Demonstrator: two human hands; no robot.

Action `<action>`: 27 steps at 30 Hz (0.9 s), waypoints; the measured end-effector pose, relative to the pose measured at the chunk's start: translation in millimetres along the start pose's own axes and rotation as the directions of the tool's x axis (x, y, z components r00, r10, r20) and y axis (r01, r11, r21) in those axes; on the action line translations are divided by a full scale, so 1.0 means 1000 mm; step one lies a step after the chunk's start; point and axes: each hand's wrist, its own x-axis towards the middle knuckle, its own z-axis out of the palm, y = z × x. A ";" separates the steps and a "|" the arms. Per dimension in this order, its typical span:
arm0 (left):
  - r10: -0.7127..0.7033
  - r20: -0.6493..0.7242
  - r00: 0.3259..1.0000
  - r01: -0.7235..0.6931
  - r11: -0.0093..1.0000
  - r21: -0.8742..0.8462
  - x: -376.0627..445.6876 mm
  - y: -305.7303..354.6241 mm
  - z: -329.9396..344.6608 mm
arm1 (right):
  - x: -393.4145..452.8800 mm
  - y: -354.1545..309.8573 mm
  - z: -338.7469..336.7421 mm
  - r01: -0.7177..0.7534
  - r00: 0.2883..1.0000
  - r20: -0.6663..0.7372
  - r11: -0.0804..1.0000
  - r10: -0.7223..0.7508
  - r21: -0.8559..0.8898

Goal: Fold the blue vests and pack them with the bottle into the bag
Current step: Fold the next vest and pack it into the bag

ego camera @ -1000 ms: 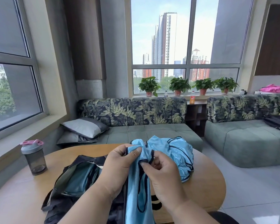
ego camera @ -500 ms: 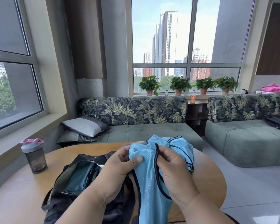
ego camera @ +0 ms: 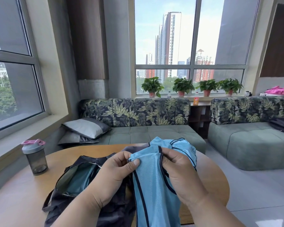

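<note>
Both hands are raised over the near edge of the round wooden table [ego camera: 208, 176], and each has hold of the same blue vest [ego camera: 154, 185]. The left hand [ego camera: 115, 174] pinches the vest's top edge between thumb and curled forefinger. The right hand [ego camera: 179, 171] has its fingers curled round the dark-trimmed edge beside it, with cloth bunched in the palm. The rest of that vest hangs down between the 2 forearms, toward the bottom of the view.

A heap of more blue vests [ego camera: 182, 149] lies behind the hands, toward the table's far edge; how many garments are in it cannot be told. 1 dark bag [ego camera: 75, 177] lies on the table left of the hands, its mouth gaping and a teal lining showing inside. 1 bottle [ego camera: 34, 156], smoky grey with a grey cap and pink flip lid, stands upright near the table's left edge, well apart from the bag.

Beyond the table runs 1 green sofa [ego camera: 154, 133] with a leaf-print back, and 2 grey cushions [ego camera: 87, 126] are stacked at its left end. 1 second sofa section [ego camera: 252, 145] sits to the right. On the window sill stand 4 potted plants [ego camera: 152, 87] in a row, with 1 orange drink bottle [ego camera: 196, 100] just below them on a shelf.
</note>
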 end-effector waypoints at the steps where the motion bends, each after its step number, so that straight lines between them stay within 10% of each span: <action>1: 0.007 -0.017 1.000 -0.007 1.000 0.017 0.000 0.000 -0.001 | 0.000 -0.001 0.000 -0.001 1.000 -0.022 1.000 0.001 0.006; 20: 0.161 -0.060 0.985 -0.136 0.945 0.297 0.001 -0.001 0.000 | 0.009 0.022 -0.012 -0.007 0.985 -0.170 0.999 0.013 0.037; 27: 0.089 -0.066 0.994 -0.083 0.993 0.082 0.003 0.007 0.004 | 0.009 0.024 -0.014 -0.014 0.986 -0.169 0.999 0.009 -0.030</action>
